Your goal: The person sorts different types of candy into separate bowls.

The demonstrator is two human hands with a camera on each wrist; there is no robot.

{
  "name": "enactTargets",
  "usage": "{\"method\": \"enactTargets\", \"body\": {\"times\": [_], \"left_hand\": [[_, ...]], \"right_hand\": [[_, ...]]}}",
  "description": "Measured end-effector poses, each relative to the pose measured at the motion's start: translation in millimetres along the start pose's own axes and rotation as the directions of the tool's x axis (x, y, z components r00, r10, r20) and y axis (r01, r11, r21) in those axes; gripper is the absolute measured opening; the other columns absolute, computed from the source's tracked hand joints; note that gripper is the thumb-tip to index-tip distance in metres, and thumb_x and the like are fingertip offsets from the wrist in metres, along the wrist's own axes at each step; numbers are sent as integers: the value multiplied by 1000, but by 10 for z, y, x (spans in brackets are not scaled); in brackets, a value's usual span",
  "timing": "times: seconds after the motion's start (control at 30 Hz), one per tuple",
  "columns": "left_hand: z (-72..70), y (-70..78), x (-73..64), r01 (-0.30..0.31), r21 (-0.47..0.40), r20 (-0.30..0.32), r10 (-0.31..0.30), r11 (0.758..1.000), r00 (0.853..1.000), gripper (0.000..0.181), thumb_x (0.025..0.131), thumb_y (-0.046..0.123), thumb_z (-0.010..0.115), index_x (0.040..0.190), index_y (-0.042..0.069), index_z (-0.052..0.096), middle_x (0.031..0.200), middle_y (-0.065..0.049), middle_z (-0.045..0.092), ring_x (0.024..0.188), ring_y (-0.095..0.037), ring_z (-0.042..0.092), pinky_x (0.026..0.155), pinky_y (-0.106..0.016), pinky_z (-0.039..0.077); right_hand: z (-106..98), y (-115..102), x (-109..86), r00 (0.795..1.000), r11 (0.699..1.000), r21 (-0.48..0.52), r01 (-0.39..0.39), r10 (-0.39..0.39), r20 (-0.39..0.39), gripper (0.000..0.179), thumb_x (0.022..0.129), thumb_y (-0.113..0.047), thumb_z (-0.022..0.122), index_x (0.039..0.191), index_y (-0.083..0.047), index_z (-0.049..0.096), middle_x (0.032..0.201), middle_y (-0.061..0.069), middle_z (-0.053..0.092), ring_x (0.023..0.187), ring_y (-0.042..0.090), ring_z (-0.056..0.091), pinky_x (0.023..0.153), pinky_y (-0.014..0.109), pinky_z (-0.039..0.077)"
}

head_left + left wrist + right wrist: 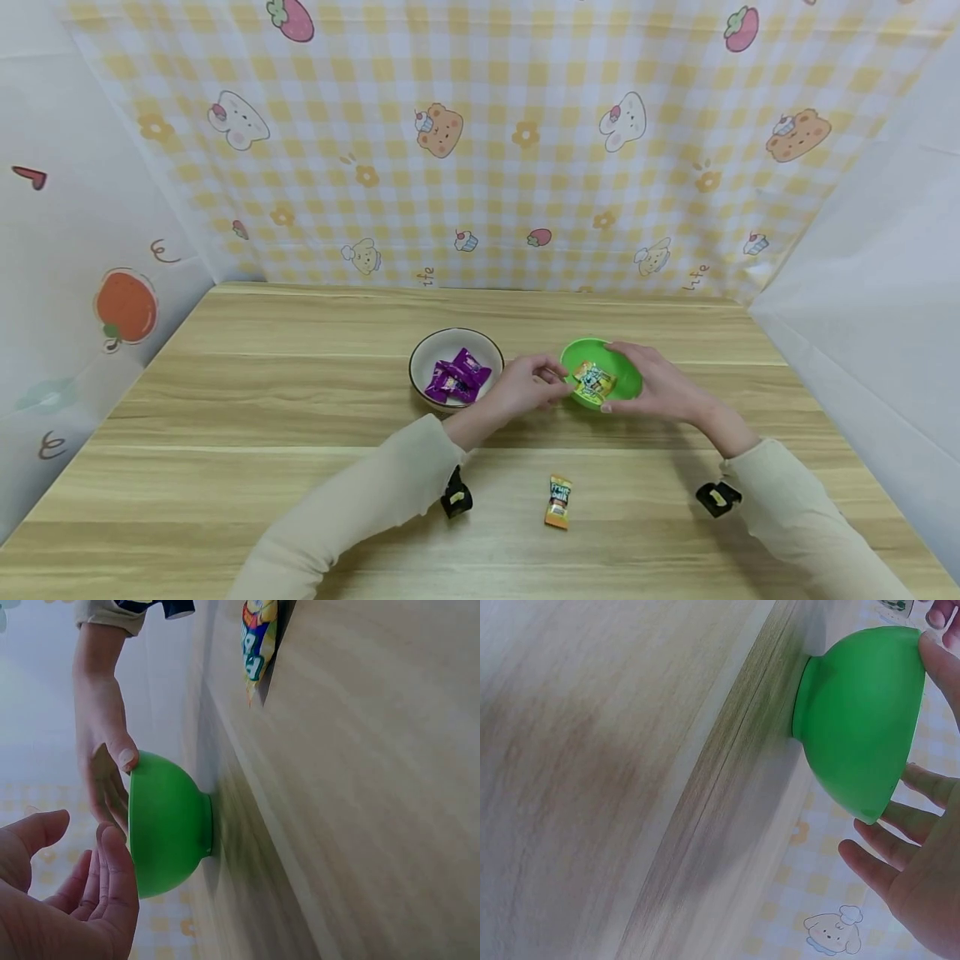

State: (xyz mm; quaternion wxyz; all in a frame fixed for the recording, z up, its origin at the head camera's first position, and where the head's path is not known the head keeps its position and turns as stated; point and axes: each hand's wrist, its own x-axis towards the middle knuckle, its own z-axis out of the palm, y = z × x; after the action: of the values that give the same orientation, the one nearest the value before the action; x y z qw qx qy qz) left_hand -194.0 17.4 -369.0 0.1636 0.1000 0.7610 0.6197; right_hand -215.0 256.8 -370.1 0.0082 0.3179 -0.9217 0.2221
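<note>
My right hand [662, 387] holds the green bowl [622, 371] on its right side, thumb at the near rim and fingers spread along the far side. In the right wrist view the bowl [862, 720] stands upright on its foot. Several yellow and orange wrapped candies [595, 381] lie inside. At the bowl's left rim is my left hand [529, 383], its fingers loosely bent and the thumb apart. The left wrist view shows nothing between that thumb and fingers [118, 881]. One orange "fruit" candy [558, 502] lies on the table nearer to me.
A white bowl with a dark rim [442, 343], left of my left hand, contains several purple wrapped candies [459, 375]. The wooden table [300, 400] meets a yellow checked cloth [495, 183] at the back. White sheets flank both sides.
</note>
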Motion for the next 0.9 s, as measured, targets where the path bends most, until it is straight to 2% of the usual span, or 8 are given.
{"method": "enactTargets", "body": {"times": [0.13, 0.33, 0.63, 0.9], "left_hand": [[0, -22, -85, -5, 39, 17, 4, 999, 1000, 23, 78, 10, 72, 98, 2, 63, 78, -3, 59, 67, -19, 61, 62, -35, 53], [-2, -77, -229, 20, 74, 87, -26, 997, 996, 26, 79, 13, 71, 101, 3, 63, 80, -2, 59, 68, -25, 61, 61, -38, 52], [14, -207, -412, 67, 25, 244, -71, 997, 967, 30, 80, 5, 69, 107, -1, 57, 84, -5, 59, 69, -28, 62, 59, -34, 53], [24, -282, -555, 52, 83, 274, -73, 995, 959, 32, 76, 3, 72, 104, 1, 59, 82, -3, 59, 65, -22, 61, 55, -32, 52]], "right_hand": [[3, 3, -7, 1000, 1000, -3, 2, -2, -3, 89, 68, -43, 78, 133, 3, 38, 128, 25, 45, 115, 42, 40, 90, 57, 36], [11, 16, -13, 1000, 1000, 0, 10, -10, -9, 90, 67, -42, 79, 133, 3, 38, 129, 26, 44, 116, 42, 40, 92, 59, 34], [5, 11, -12, 1000, 1000, -4, 9, -9, -12, 89, 67, -41, 79, 133, 3, 38, 129, 27, 43, 117, 43, 39, 94, 58, 32], [-5, 6, -15, 1000, 1000, -1, 1, -1, -5, 89, 68, -40, 78, 133, 4, 38, 130, 27, 42, 117, 43, 39, 95, 57, 32]]}}
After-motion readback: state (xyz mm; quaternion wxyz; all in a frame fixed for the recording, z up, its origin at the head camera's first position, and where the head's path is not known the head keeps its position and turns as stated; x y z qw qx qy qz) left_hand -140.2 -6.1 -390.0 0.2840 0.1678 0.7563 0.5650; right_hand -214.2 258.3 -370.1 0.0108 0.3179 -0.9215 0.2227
